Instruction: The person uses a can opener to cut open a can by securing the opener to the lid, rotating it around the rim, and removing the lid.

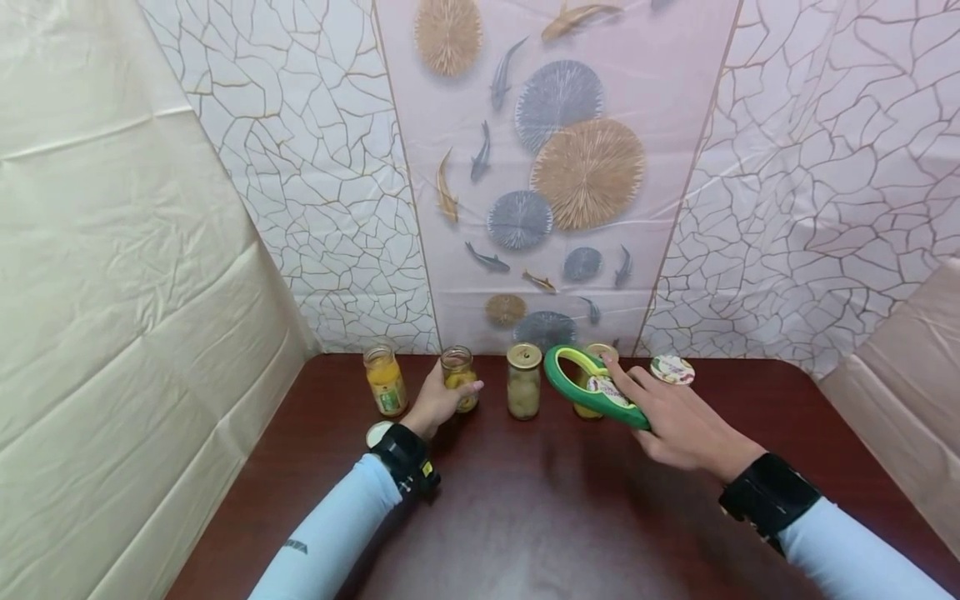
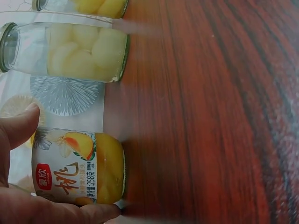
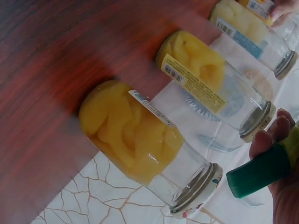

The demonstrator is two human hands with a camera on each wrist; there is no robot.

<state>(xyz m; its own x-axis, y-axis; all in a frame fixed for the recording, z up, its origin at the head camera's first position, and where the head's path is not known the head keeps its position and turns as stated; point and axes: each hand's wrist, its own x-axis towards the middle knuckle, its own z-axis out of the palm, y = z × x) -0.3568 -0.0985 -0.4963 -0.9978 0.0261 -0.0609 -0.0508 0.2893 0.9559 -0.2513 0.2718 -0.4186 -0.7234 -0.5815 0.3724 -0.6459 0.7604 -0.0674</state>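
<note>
My left hand (image 1: 437,403) grips a lidless glass jar of yellow peach pieces (image 1: 459,379), thumb on one side and fingers on the other. Its printed fruit label (image 2: 65,163) faces the left wrist camera. My right hand (image 1: 678,421) holds a green jar opener (image 1: 603,406) with a light green inner loop. The opener hangs in front of a gold-lidded jar of yellow fruit (image 3: 194,65) and partly hides it in the head view. Between the hands stands a gold-lidded jar of pale round fruit (image 1: 523,387).
A lidless jar of orange-yellow fruit (image 1: 386,385) stands at the far left, with a white lid (image 1: 378,432) lying near my left wrist. Behind my right hand is another yellow fruit jar (image 3: 131,135) with a floral lid (image 1: 672,369). A patterned cloth (image 1: 480,208) hangs behind the table.
</note>
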